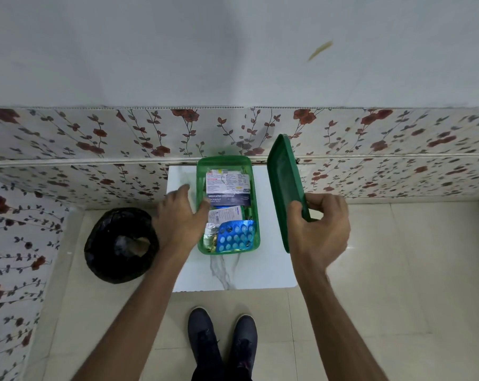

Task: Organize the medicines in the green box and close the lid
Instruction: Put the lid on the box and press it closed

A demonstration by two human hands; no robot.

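A translucent green box (254, 215) stands open on a small white table (265, 268). Inside lie white medicine packets (227, 184), a medicated dressings pack (228, 199), a blue blister strip (237, 236) and a foil strip (210, 239). My left hand (179, 218) rests against the box's left wall, thumb over the rim, fingers spread. My right hand (319, 224) grips the green lid (283, 185), which is held tilted on edge to the right of the box, apart from it.
A black-bagged waste bin (121, 244) sits on the tiled floor left of the table. A flowered wall panel (95, 149) runs behind and along the left. My dark shoes (221, 342) stand just before the table's front edge.
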